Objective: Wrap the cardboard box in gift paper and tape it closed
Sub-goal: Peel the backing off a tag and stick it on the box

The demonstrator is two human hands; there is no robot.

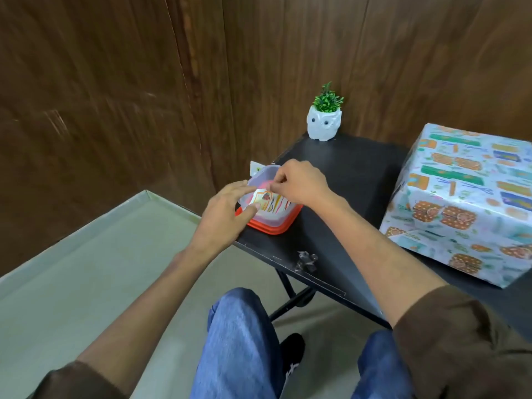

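The right hand (302,182) is curled, its fingertips pinching the top edge of a small printed label (266,201). The left hand (227,208) takes the label's other end between its thumb and nearly straight fingers. The 2 hands hold it just above a clear plastic container (273,226) with an orange rim, which sits directly under them at the corner of a black counter (345,174). What lies inside the container is too blurred to tell. A small white object (254,167) peeks out just beyond the container, past the left hand's fingertips.

Well to the right of the right hand, the cardboard box (466,203) stands on the counter, covered in pale gift paper printed with orange, green and blue shapes. Beyond the right hand, at the counter's far corner, is a white owl pot (324,122) with a green plant. Nearer the person than both hands, a crumpled scrap of clear tape (306,260) sits at the counter's edge.

Under the left forearm spreads a pale floor (86,269). Dark wood-panelled walls (115,82) close the room behind. Blue jeans (241,326) and a black shoe (293,355) show below the arms.
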